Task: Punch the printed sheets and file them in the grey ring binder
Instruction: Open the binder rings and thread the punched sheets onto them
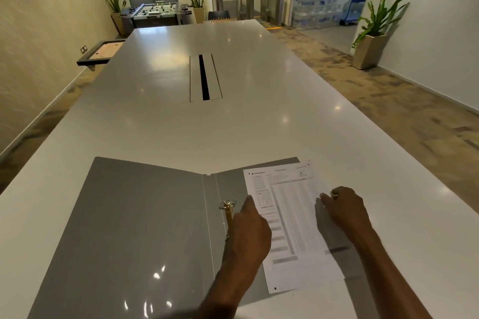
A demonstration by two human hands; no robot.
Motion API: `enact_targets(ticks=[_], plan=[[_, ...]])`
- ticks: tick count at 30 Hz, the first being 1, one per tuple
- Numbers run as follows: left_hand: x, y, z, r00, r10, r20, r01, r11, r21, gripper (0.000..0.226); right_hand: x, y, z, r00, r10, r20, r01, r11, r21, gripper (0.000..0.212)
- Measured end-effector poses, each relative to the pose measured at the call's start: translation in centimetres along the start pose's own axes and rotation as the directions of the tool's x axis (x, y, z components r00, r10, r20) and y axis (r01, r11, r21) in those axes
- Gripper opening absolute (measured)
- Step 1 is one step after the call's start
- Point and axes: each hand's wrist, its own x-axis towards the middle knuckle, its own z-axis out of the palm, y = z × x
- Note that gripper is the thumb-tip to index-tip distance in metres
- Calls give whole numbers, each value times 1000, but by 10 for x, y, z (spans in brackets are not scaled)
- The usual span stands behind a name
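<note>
The grey ring binder [134, 228] lies open and flat at the near edge of the white table. Its brass ring mechanism [228, 208] stands on the spine, the far ring looking parted. A printed sheet [293, 217] lies on the binder's right flap, tilted, overhanging the flap to the right. My left hand [250, 234] rests on the sheet's left edge beside the rings, index finger stretched forward. My right hand [343, 211] presses down on the sheet's right side with fingers curled. A ring shows on one finger. No hole punch is in view.
The long white table [233, 124] stretches ahead, with a cable slot [204, 76] in its middle. On the left stand a small wall shelf [99, 53] and a foosball table [158, 11]. A potted plant [373, 39] and stacked water bottles [317, 6] are on the right.
</note>
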Motion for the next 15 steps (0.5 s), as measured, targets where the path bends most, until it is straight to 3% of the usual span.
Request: enact_targets(ticks=[6, 10, 15], plan=[[0, -5, -10, 999, 33, -9, -34, 997, -67, 35, 2, 8, -22, 995, -6, 99, -23, 959, 283, 23], [-2, -12, -19, 977, 134, -168, -142, 989, -36, 29, -5, 0, -32, 985, -78, 157, 17, 933, 359, 11], [0, -24, -48, 932, 44, -359, -82, 992, -92, 36, -13, -5, -45, 975, -125, 186, 30, 895, 444, 6]])
